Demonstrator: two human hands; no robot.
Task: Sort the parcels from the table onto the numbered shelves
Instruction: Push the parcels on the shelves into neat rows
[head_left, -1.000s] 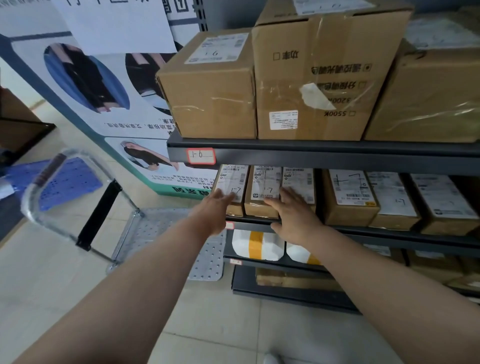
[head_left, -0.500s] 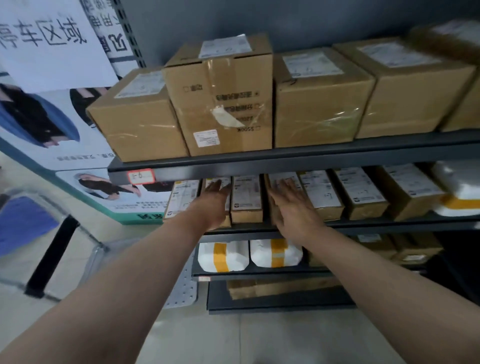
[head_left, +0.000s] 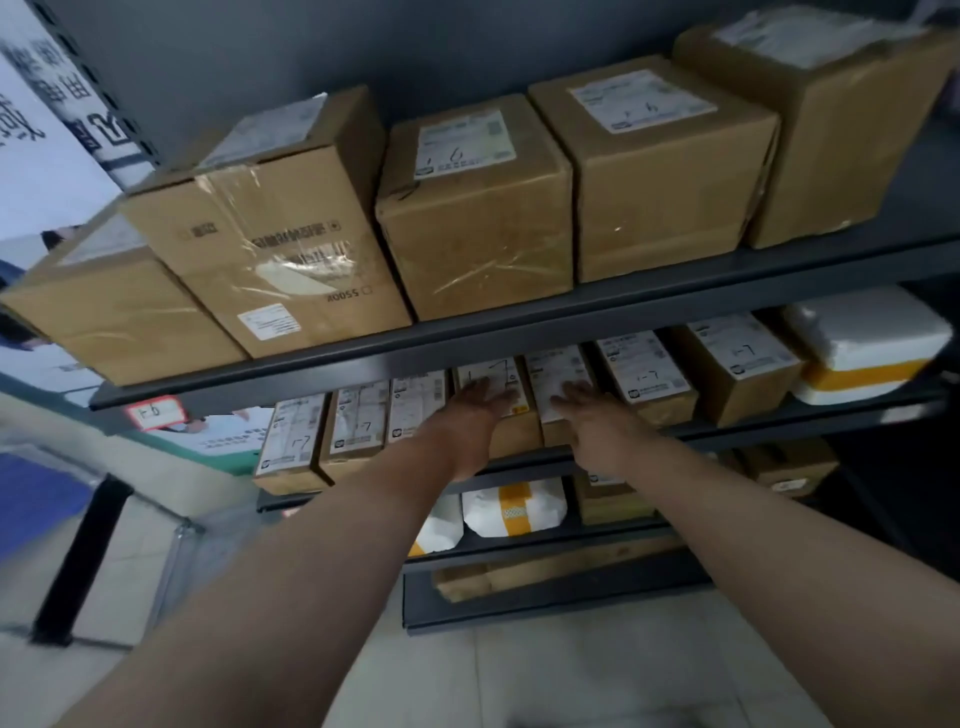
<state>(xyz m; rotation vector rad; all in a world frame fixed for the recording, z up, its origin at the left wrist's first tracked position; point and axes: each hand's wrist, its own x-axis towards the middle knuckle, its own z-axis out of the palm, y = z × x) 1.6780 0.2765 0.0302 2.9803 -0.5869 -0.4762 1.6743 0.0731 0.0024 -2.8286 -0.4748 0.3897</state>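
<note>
Well right of the red tag (head_left: 152, 412), left hand (head_left: 480, 410) and right hand (head_left: 582, 415) lay flat, fingers straight, on neighbouring parcels (head_left: 493, 369), apparently pushing them back in line.

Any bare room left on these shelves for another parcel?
Top shelf: cartons side by side; bare board only right of the rightmost carton. Shelf below: packed through to the white foam box, no gap around left hand or right hand.

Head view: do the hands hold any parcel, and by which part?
Nothing is gripped. The left hand lies flat, fingers straight, on the label face of one box; the right hand lies flat on the next box.
</note>
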